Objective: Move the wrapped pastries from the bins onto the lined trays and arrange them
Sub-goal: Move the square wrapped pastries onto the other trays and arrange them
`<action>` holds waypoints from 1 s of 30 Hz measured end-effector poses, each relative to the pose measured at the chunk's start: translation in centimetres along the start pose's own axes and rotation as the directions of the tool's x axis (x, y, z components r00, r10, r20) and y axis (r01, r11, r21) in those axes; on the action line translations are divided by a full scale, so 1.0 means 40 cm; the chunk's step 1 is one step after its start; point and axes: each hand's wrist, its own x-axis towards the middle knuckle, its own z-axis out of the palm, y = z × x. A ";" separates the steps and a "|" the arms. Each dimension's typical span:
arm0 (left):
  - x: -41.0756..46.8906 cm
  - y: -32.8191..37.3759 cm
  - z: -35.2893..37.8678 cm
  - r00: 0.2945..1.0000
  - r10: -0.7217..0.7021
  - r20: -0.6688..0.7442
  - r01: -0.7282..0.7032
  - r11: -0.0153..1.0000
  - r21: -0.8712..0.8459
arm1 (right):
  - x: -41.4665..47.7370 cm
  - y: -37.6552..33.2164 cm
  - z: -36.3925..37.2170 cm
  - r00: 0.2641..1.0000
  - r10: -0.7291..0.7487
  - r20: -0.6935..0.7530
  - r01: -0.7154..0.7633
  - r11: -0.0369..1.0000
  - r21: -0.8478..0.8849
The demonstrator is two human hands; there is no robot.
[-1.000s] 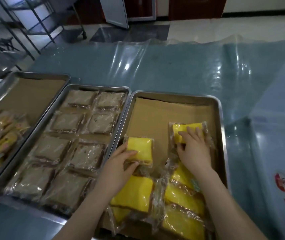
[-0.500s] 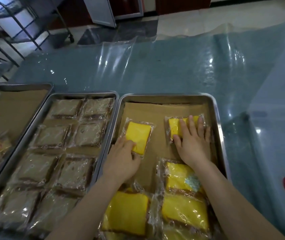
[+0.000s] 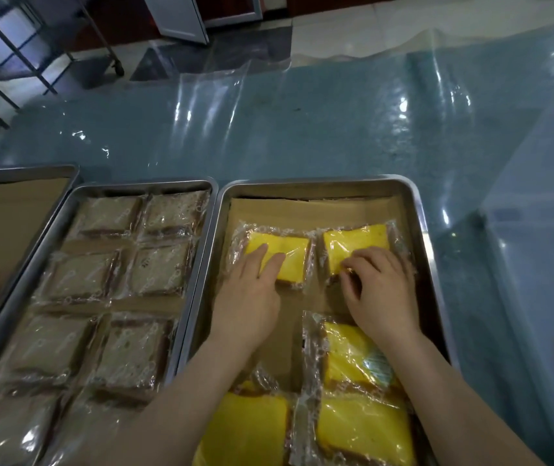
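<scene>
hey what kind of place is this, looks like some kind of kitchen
Probably a commercial bakery or food-prep room: paper-lined steel trays of wrapped yellow cake slices, a plastic-covered worktable, and a wheeled metal rack behind.

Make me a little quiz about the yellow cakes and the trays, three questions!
1. True or false: both hands rest on wrapped yellow cakes.
2. What lines the right tray? A paper, B cloth, C foil.
3. What colour are the pastries in the middle tray?

Key
1. True: the left hand lies flat on the far-left yellow cake, and the right hand touches the far-right yellow cake.
2. A, brown paper liner.
3. Brown: the brown pastries fill it in two columns.
</scene>
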 end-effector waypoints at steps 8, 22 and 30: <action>0.031 -0.009 0.079 0.984 -0.067 0.163 0.051 0.993 0.102 | 0.024 0.008 0.040 0.946 0.029 0.322 0.034 0.981 -0.188; 0.125 -0.041 0.087 0.976 -0.079 0.204 0.082 0.997 -0.004 | 0.089 0.020 0.025 0.908 -0.003 0.419 0.057 0.992 -0.116; -0.109 -0.058 -0.059 0.985 -0.031 0.170 0.070 0.971 -0.227 | -0.082 -0.022 -0.097 0.917 0.010 0.399 -0.055 0.993 0.102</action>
